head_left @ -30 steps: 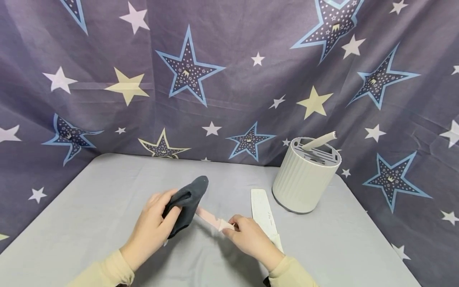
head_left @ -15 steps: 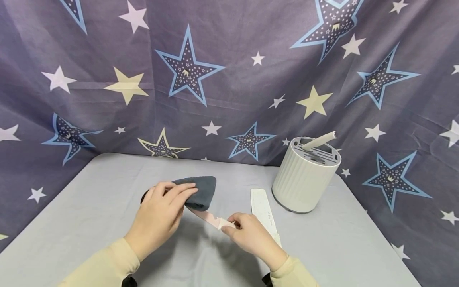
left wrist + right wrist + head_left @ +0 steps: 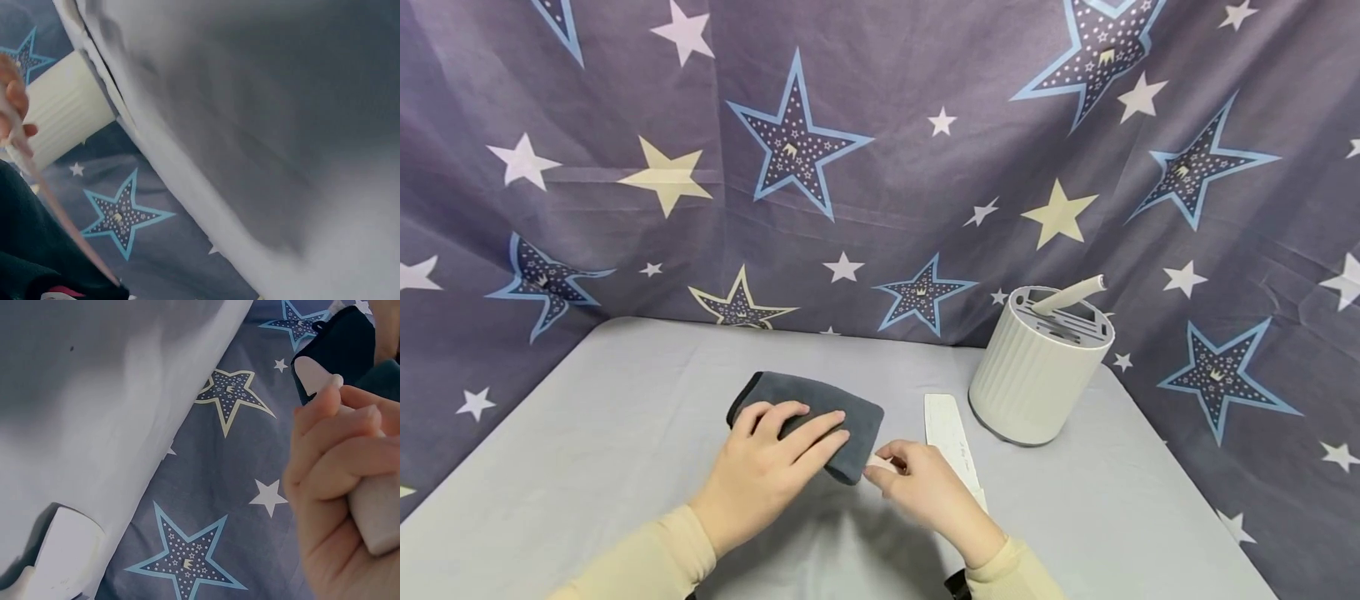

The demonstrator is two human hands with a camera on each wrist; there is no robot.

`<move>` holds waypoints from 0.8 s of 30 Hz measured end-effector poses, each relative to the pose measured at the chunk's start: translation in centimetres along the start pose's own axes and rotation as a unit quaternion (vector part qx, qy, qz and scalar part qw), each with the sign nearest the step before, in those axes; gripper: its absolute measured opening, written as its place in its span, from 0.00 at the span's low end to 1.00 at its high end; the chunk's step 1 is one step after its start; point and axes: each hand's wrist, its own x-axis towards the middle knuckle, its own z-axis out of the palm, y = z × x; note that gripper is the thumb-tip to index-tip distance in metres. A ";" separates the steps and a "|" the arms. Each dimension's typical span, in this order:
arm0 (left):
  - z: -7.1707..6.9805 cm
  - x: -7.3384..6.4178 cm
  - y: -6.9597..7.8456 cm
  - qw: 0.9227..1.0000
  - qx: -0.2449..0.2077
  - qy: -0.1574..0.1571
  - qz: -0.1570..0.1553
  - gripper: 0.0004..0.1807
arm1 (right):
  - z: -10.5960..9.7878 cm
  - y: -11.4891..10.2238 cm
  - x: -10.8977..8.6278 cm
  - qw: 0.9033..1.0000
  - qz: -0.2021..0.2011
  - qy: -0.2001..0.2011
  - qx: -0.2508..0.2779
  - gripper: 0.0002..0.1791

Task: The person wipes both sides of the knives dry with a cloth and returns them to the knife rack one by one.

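Pink-bladed knife [image 3: 310, 375] in right hand [image 3: 921, 483] — left hand [image 3: 760, 479] (with cloth [image 3: 863, 425]) over blade [image 3: 69, 222].

I see the right sleeve [image 3: 1015, 573] as pale, creamy yellow cloth, plain and lightly creased, ending at the wrist. Across from the right sleeve, the left sleeve [image 3: 632, 562] matches it in colour, finished with a plain cuff [image 3: 688, 540]. Against the right sleeve's inner edge I make out a black piece [image 3: 957, 584], too little showing for me to tell its shape. Beyond the sleeves, the left hand [image 3: 763, 479] and right hand [image 3: 925, 487] are bare.
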 end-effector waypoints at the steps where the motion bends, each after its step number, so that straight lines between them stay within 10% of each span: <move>1: 0.1 -0.1 0.1 1.000 -0.002 0.000 0.003 0.17 | -0.1 0.0 0.0 1.000 0.001 0.002 0.000 0.16; 24: 1.0 -1.6 -0.3 0.999 -0.023 -0.026 0.020 0.24 | -1.3 -0.5 -0.6 0.998 -0.008 0.011 0.055 0.16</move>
